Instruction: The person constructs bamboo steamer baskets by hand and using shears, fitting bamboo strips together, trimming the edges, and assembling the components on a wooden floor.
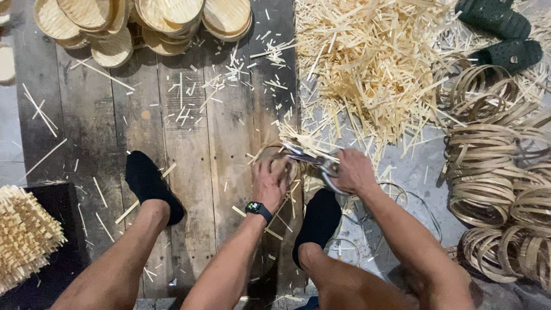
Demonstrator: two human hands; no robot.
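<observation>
bamboo offcuts [367, 63] are littering the plank floor [189, 143]; the left hand [270, 181] is pressing a small woven tray [281, 163] down, the right hand [353, 171] is gripping metal shears [310, 158] at its rim.

Head view, straight down, close

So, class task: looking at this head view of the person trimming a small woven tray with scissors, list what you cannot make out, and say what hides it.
- Small woven tray: mostly covered by the left hand.
- Scissors: handles hidden inside the right hand.
- Stacked woven trays: cut off by the top edge.
- Bamboo stick bundle: cut off by the left edge.
- Bamboo rings: run past the right edge.
- Wristwatch: face too small to read.
</observation>
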